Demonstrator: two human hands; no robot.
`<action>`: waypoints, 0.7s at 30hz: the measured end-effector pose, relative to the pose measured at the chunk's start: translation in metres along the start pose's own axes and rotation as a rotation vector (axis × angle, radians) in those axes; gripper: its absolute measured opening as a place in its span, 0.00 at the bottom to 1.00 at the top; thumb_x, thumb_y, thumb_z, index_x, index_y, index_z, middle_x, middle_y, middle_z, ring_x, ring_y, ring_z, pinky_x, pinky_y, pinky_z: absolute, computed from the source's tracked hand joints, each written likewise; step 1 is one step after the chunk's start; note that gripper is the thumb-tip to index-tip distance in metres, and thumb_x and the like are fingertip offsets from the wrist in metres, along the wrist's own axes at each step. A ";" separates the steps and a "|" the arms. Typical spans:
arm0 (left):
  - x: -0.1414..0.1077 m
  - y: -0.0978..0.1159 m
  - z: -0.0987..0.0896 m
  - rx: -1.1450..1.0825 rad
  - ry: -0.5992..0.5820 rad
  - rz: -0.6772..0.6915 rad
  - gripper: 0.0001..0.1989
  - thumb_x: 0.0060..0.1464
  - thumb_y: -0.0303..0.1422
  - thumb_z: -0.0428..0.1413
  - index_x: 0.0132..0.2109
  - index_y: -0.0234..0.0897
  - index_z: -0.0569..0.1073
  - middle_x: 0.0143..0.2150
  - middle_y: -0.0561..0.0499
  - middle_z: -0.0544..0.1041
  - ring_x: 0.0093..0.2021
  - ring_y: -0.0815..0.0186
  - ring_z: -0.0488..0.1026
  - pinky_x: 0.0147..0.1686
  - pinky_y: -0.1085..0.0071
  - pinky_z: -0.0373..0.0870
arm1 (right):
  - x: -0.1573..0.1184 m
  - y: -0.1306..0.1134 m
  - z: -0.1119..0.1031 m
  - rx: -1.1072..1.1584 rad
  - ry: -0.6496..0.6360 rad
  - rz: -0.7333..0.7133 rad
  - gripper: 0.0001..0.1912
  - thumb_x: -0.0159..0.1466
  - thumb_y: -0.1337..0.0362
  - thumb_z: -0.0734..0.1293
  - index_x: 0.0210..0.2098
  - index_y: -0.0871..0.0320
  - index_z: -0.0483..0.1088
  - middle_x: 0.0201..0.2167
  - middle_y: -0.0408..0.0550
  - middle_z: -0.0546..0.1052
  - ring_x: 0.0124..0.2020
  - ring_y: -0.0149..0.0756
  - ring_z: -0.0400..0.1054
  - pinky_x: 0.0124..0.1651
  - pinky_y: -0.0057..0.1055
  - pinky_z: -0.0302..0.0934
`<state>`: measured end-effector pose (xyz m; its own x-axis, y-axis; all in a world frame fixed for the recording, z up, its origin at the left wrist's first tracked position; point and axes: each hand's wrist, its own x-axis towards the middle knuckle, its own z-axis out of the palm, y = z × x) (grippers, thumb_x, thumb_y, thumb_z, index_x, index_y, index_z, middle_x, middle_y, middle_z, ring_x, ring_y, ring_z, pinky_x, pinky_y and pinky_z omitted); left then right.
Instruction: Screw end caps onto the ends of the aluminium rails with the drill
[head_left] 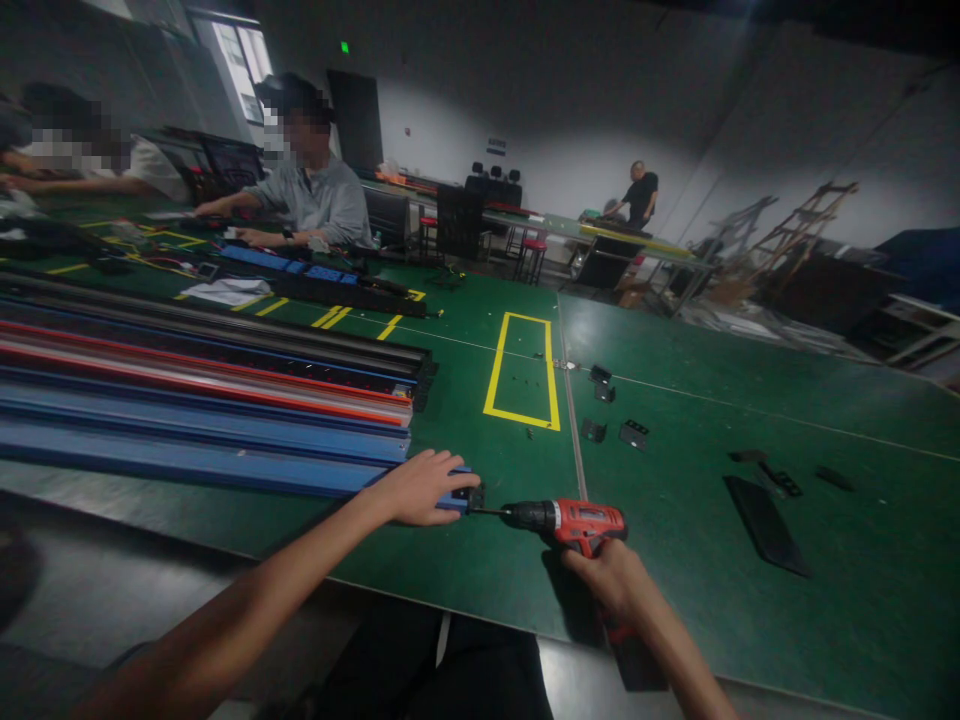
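My left hand (421,488) grips the near end of a long blue metal profile (300,467), its fingers bent over the top. A small black end piece (475,495) sits at the tip of that profile. My right hand (616,578) is wrapped round the handle of a red and black cordless drill (589,522). The drill lies level, pointing left, and its long thin bit reaches the black end piece. Whether a screw is under the bit's tip is too small to tell.
More profiles, blue, orange-red (337,398) and black, lie side by side on the green table (675,580). Small black brackets (634,433) and a dark flat plate (765,525) are on the right, beyond a yellow taped rectangle (491,385). A co-worker (330,200) sits across the table.
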<state>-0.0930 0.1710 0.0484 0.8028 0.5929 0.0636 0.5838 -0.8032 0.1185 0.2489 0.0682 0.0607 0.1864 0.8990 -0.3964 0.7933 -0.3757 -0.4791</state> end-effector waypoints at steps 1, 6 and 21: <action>0.000 0.000 0.000 0.001 -0.001 -0.001 0.25 0.61 0.46 0.59 0.64 0.50 0.69 0.53 0.45 0.74 0.49 0.52 0.72 0.46 0.61 0.66 | 0.000 0.001 0.000 0.008 -0.004 -0.003 0.13 0.60 0.57 0.68 0.23 0.55 0.65 0.20 0.42 0.71 0.23 0.33 0.65 0.29 0.30 0.56; -0.001 -0.002 0.002 -0.004 -0.012 0.007 0.26 0.62 0.46 0.58 0.64 0.50 0.68 0.54 0.45 0.73 0.50 0.52 0.72 0.46 0.61 0.66 | 0.002 0.004 0.001 0.010 -0.034 0.024 0.13 0.61 0.56 0.68 0.25 0.55 0.68 0.21 0.42 0.73 0.23 0.33 0.65 0.28 0.29 0.56; 0.025 -0.002 -0.022 -0.060 -0.204 0.089 0.18 0.54 0.40 0.64 0.52 0.48 0.75 0.46 0.47 0.71 0.47 0.54 0.71 0.36 0.67 0.65 | 0.002 0.001 0.001 -0.007 -0.005 0.013 0.14 0.61 0.56 0.68 0.23 0.55 0.66 0.20 0.43 0.72 0.24 0.33 0.64 0.29 0.30 0.56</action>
<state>-0.0768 0.1881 0.0717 0.8625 0.4906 -0.1241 0.5058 -0.8436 0.1806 0.2499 0.0698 0.0589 0.1938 0.8929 -0.4064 0.7951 -0.3856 -0.4682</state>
